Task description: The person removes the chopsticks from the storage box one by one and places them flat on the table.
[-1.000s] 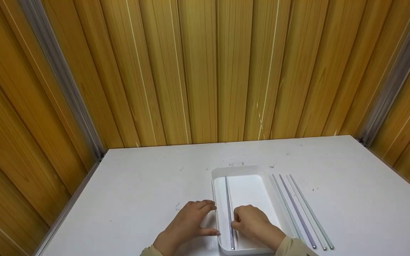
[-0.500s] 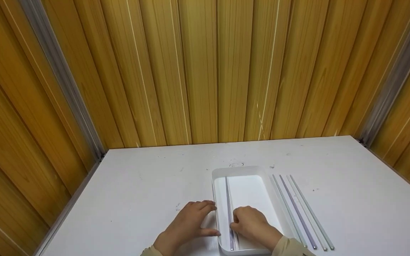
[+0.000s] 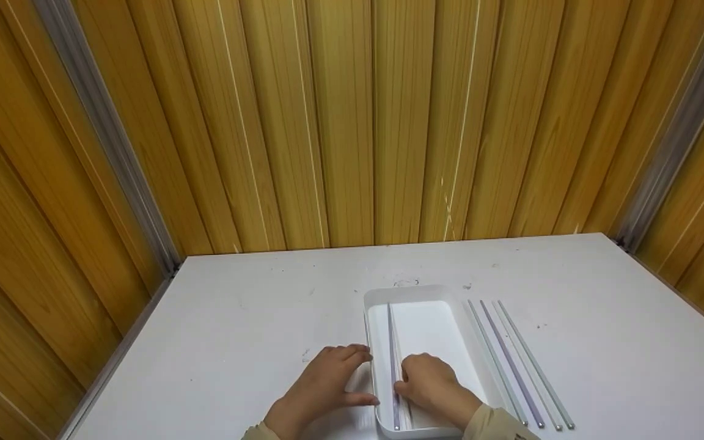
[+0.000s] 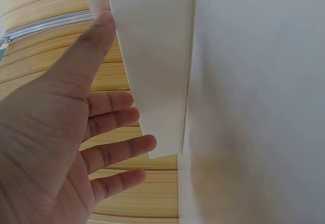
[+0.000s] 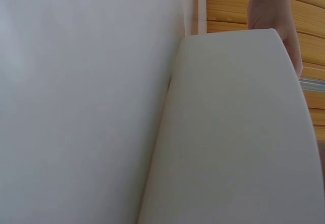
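Observation:
A shallow white rectangular tray (image 3: 434,318) stands on the white table. Along its left side lies a purple chopstick (image 3: 390,342), and a pale white chopstick (image 3: 406,415) runs close beside it on the right. My right hand (image 3: 431,382) is inside the tray with curled fingers, pinching at the white chopstick; the fingertips are partly hidden. The left hand (image 3: 327,379) is spread at the tray's left wall, thumb and fingers apart, fingertips right at the rim. In the left wrist view its straight fingers (image 4: 122,150) lie along the outer wall (image 4: 155,66).
Several more chopsticks (image 3: 514,366), green, purple and white with silver ends, lie side by side on the table (image 3: 254,318) right of the tray. A wood-patterned wall (image 3: 340,122) rises behind the table's far edge.
The near ends of the two chopsticks in the tray have spread slightly apart, the purple one shifting a little left. My right hand has moved marginally left; the left hand stays put.

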A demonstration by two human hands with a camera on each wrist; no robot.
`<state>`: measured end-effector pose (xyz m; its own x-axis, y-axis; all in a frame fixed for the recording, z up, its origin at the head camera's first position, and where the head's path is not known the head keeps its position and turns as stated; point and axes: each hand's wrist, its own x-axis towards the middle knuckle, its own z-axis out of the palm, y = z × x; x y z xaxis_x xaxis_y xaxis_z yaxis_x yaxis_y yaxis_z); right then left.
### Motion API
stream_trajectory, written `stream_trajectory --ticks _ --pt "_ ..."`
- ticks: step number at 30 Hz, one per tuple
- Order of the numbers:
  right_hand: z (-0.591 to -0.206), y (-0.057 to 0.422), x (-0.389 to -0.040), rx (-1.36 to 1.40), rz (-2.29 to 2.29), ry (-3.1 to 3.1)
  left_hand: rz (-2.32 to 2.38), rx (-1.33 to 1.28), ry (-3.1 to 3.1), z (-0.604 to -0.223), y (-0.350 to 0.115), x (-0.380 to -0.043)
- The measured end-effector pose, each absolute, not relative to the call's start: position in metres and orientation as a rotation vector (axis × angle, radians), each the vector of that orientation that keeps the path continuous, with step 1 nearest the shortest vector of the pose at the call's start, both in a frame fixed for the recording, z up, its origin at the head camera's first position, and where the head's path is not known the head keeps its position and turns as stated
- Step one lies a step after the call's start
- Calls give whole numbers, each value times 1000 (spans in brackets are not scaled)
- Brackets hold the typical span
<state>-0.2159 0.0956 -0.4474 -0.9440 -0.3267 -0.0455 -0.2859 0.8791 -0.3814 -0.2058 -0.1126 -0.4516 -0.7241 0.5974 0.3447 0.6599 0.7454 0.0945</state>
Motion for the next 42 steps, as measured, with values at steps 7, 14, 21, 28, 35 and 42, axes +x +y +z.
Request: stream_trajectory --ticks 7,14,21,28,35,42 --pt "-447 92 -217 -430 -542 2978 -294 -968 -2664 -451 -112 -206" --pt "-448 91 -217 -393 -530 2999 -295 -959 -2666 -452 -113 -206" --pt "-448 95 -218 -395 -516 3042 -320 -965 -2653 -452 -114 -205" --pt "-442 101 -216 -401 -557 3028 -345 -966 -2663 -452 -115 -204" --pt "-439 105 -215 -425 -576 3034 -347 -979 -2630 -451 -116 -205" --pt "-437 110 -215 -459 -599 3028 -345 -991 -2591 -453 -117 -205"
